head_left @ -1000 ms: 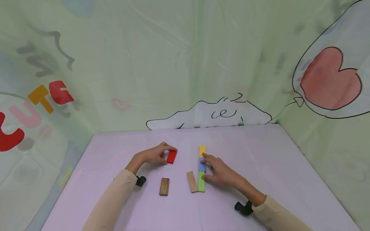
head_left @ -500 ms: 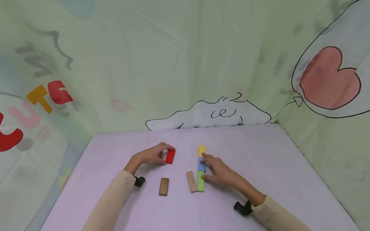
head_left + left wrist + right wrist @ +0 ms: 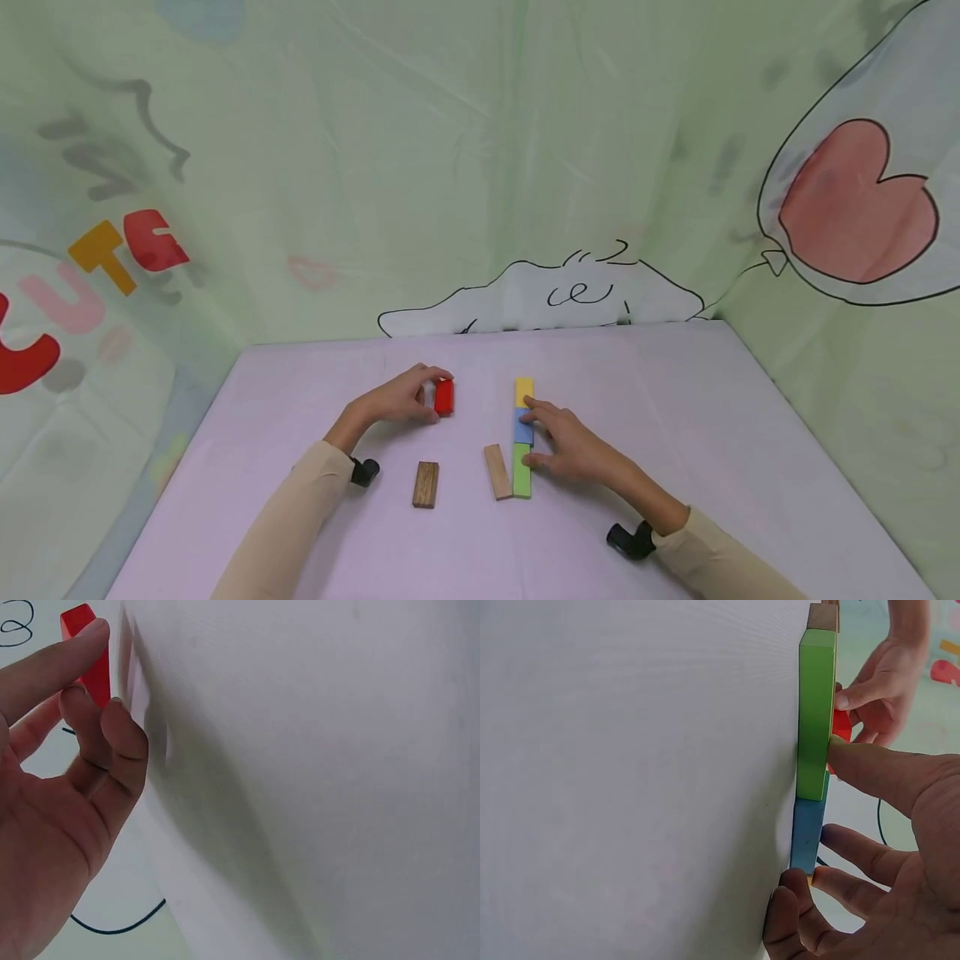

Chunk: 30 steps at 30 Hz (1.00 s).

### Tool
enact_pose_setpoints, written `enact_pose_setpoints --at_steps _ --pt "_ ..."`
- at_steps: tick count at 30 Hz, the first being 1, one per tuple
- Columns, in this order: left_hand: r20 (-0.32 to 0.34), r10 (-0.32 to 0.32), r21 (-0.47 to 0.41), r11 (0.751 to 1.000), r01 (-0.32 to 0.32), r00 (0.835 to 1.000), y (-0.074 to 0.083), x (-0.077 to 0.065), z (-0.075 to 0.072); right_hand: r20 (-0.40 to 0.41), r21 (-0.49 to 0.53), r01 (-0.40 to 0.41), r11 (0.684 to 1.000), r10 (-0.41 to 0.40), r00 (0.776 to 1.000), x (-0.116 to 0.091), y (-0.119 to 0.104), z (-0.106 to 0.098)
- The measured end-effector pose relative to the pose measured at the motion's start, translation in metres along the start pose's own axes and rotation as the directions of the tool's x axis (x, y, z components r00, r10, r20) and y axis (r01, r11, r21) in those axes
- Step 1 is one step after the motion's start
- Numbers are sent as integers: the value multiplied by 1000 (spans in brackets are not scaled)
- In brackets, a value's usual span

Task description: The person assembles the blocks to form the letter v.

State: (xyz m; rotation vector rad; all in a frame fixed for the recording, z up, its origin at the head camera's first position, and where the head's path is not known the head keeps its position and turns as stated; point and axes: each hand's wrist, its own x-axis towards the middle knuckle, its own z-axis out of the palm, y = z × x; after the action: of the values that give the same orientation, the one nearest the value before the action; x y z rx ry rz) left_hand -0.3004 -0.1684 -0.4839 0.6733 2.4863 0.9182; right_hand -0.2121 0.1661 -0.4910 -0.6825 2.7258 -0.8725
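Observation:
My left hand (image 3: 397, 397) pinches a red block (image 3: 444, 398) by its ends between thumb and fingers, left of the coloured row. In the left wrist view the red block (image 3: 96, 679) shows partly behind the fingers. My right hand (image 3: 576, 446) lies over the row from the right, fingers spread. Its thumb touches the green block (image 3: 522, 479), and fingertips rest at the blue block (image 3: 522, 430) and the yellow block (image 3: 524, 388). These three line up end to end, yellow farthest away. The right wrist view shows the green block (image 3: 816, 712) and blue block (image 3: 807, 834) edge-on.
A light wooden block (image 3: 497, 472) leans at an angle beside the green one, its near end close to it. A darker wooden block (image 3: 426, 485) lies farther left. The pale table (image 3: 585, 550) ends at a printed green curtain (image 3: 420, 167).
My left hand has turned the red block from a slant to nearly straight and shifted it slightly away from me. The right hand and the row have stayed put.

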Motion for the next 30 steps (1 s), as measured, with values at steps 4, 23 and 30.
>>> enact_pose_setpoints --at_steps 4,23,30 --pt "-13 -25 -5 1000 25 1000 4 1 2 -6 -3 2 1000 -2 1000 0 0 0" --pt "-123 -126 18 991 130 984 30 -1 24 -4 6 -12 1000 12 1000 0 -2 1" --pt "-123 -139 67 987 148 983 41 -2 30 -1 6 -25 1000 25 1000 -1 -2 0"
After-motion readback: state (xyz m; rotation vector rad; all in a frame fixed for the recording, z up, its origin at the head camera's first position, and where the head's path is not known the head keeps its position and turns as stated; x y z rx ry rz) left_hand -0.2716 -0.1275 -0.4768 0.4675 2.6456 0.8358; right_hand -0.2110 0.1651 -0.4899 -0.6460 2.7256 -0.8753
